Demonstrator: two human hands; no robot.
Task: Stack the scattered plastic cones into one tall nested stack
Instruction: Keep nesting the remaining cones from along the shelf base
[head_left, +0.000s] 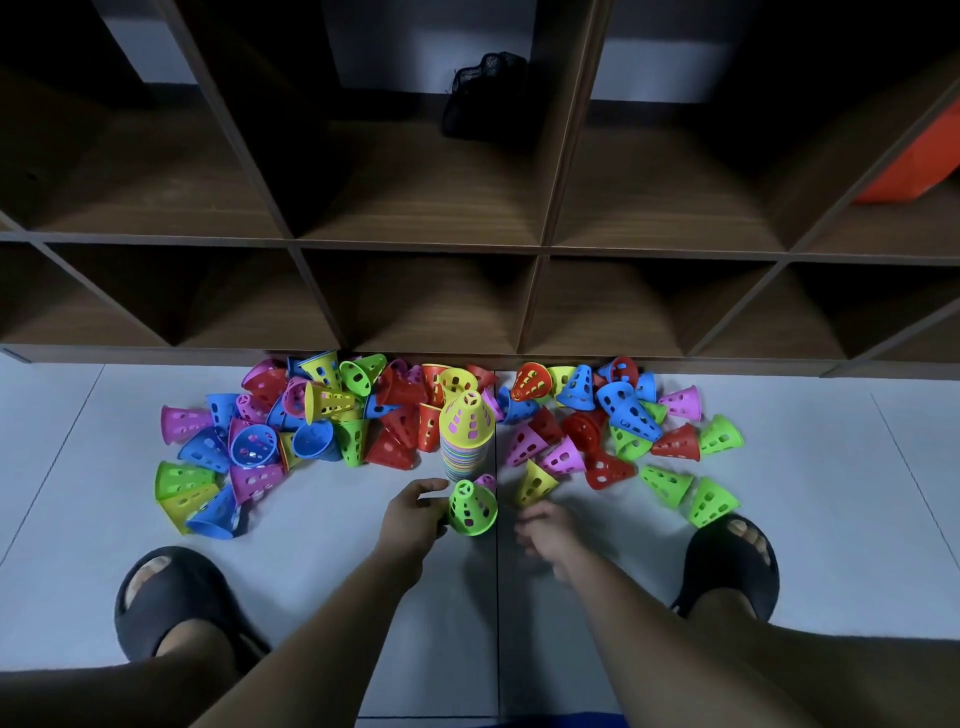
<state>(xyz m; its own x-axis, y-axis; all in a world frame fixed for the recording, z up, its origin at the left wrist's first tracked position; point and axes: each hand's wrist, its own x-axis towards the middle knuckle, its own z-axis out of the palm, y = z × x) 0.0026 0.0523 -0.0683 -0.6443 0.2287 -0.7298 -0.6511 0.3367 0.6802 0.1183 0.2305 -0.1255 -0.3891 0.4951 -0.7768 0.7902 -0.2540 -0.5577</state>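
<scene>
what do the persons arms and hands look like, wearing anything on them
Nothing is worn on them. The left forearm and right forearm are bare, with no sleeve in view. The left grip has no glove, ring or watch showing. The right grip is blurred; no glove shows, finer detail cannot be told.

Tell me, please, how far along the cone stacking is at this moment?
Done: a tall nested stack of plastic cones, topped by a yellow one, stands on the floor. In hand: the left hand grips a green perforated plastic cone beside the stack; the right hand is blurred near a lying yellow plastic cone. Left: dozens of loose coloured cones on both sides.
</scene>
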